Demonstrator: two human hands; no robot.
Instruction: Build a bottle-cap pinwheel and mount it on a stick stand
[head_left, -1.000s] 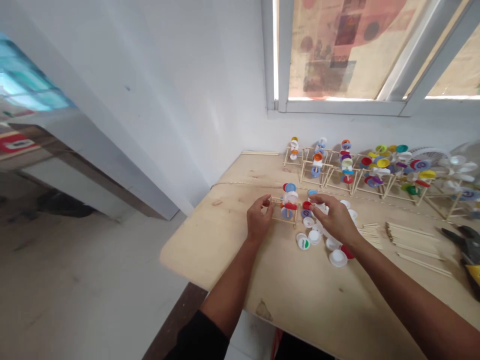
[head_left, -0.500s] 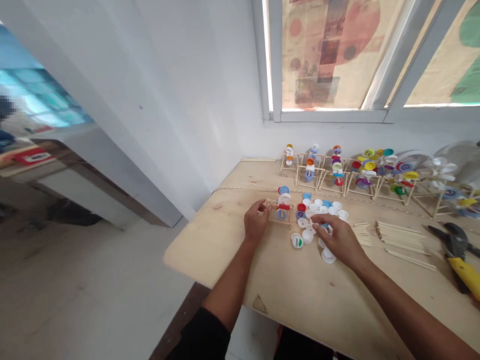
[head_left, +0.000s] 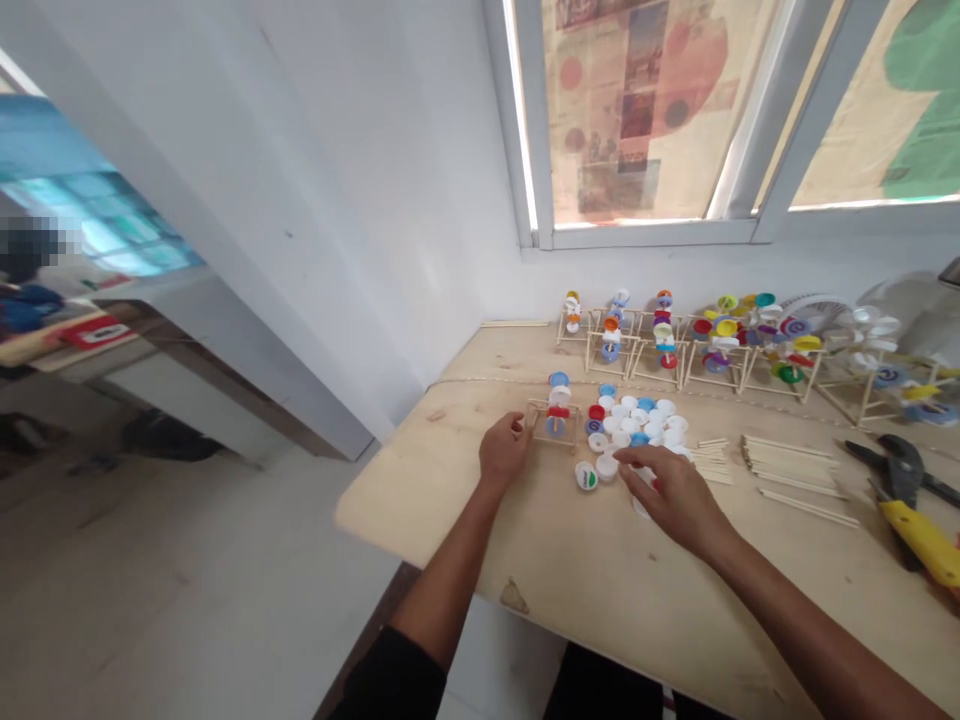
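Note:
A small model (head_left: 557, 412) of thin wooden sticks, with blue, white and red bottle caps mounted in its middle, stands upright on the table. At its left side, my left hand (head_left: 505, 452) has its fingers curled against the end sticks. My right hand (head_left: 675, 497) hovers palm down over the loose bottle caps (head_left: 628, 416), thumb and forefinger slightly apart. Just beyond those fingertips lies a white cap (head_left: 606, 466). Beside it is a white cap with a green mark (head_left: 586, 477). Part of the cap pile is hidden under my right hand.
Several similar stick-and-cap models (head_left: 664, 335) line the back of the wooden table (head_left: 420, 480). Cut sticks (head_left: 791, 468) lie to the right, near yellow-handled cutters (head_left: 911, 515). A string (head_left: 480, 381) runs across the tabletop. A person (head_left: 34, 265) appears at far left.
My right hand has moved slightly toward me over the near caps. The left hand stays beside the stick model. The whole view has shifted a little.

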